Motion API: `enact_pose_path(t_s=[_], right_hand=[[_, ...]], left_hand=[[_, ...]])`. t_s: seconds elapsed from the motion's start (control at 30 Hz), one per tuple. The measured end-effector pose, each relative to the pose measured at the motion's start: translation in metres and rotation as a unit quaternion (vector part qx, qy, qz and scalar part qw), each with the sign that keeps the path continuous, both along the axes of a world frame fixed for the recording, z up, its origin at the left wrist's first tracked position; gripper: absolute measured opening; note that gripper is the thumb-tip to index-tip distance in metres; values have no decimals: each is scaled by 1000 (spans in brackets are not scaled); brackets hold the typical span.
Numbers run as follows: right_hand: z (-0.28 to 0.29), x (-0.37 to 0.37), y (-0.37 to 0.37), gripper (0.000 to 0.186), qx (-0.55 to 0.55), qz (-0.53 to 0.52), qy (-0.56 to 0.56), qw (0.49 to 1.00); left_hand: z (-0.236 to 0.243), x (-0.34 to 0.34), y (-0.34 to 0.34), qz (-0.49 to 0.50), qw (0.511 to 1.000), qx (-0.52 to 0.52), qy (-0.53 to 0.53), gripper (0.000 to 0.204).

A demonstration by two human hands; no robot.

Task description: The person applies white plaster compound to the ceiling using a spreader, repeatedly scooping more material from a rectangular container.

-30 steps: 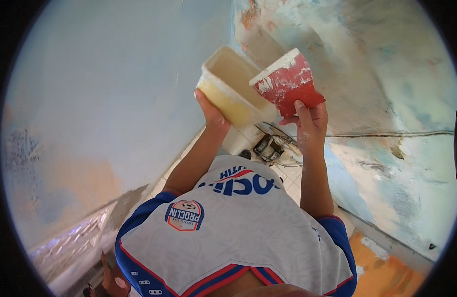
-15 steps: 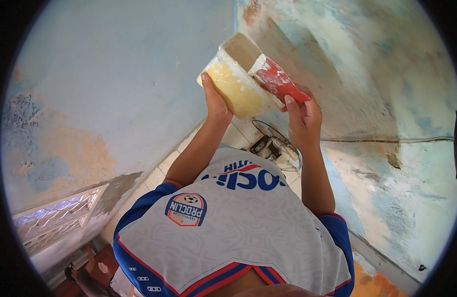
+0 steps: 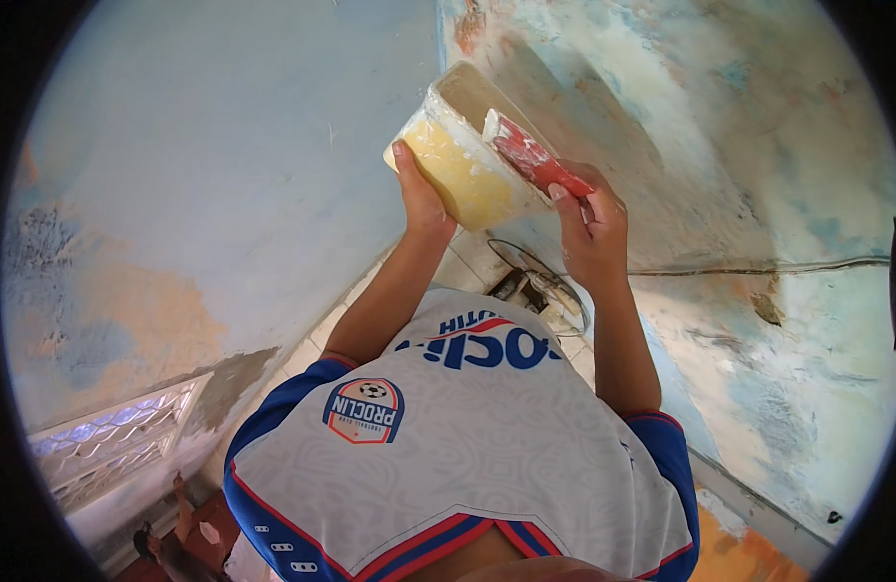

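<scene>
My left hand (image 3: 424,194) is wrapped round the left side of a yellow plastic tub (image 3: 457,175), its thumb on the front wall. White paste is smeared over the tub's rim and side, and the mouth is tipped up and away to the right. In my right hand (image 3: 593,218) is a red putty scraper (image 3: 540,163), coated with white paste. Its blade lies along the tub's opening, with the far tip over the rim. The fingers pinch the scraper's near end; some of them are hidden behind it.
A patchy wall (image 3: 778,126) with a thin cable (image 3: 749,272) stands right, meeting a blue-grey wall (image 3: 225,126) at a corner. Below the tub, cables and a dark object (image 3: 521,289) lie on floor tiles. At lower left are a window grille (image 3: 118,432) and another person (image 3: 171,543).
My right hand has shifted slightly left and turned the scraper, so its face now shows narrower and lies closer along the tub's rim. The other person at lower left has raised an arm.
</scene>
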State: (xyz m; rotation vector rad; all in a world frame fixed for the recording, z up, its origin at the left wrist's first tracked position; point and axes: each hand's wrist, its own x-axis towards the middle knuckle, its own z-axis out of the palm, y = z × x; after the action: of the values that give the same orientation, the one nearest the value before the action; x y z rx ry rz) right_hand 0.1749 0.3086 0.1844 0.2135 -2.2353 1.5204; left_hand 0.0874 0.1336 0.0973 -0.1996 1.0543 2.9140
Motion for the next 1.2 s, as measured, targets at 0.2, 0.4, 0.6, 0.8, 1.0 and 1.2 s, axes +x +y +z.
enact_pose_path(t_s=[0.2, 0.4, 0.6, 0.8, 1.0, 1.2], right_hand=[[1, -3, 4, 22, -1, 7, -5, 1000], [-2, -11, 26, 21, -205, -1, -95, 974], [8, -23, 35, 24, -418, -8, -134, 898], [-12, -20, 36, 27, -399, -12, -108, 911], [25, -1, -12, 24, -206, 8, -52, 977], [61, -21, -56, 36, 73, 51, -81, 993]], left_hand=[[-14, -8, 0, 8, 1000, 7, 12, 75], [-14, -11, 2, 5, 999, 22, 23, 75], [-4, -7, 3, -39, 998, 50, -10, 78], [-27, -8, -10, -46, 987, 150, 26, 79], [-49, -37, -30, -104, 959, 184, 191, 88], [-71, -73, -67, -187, 943, 224, 162, 93]])
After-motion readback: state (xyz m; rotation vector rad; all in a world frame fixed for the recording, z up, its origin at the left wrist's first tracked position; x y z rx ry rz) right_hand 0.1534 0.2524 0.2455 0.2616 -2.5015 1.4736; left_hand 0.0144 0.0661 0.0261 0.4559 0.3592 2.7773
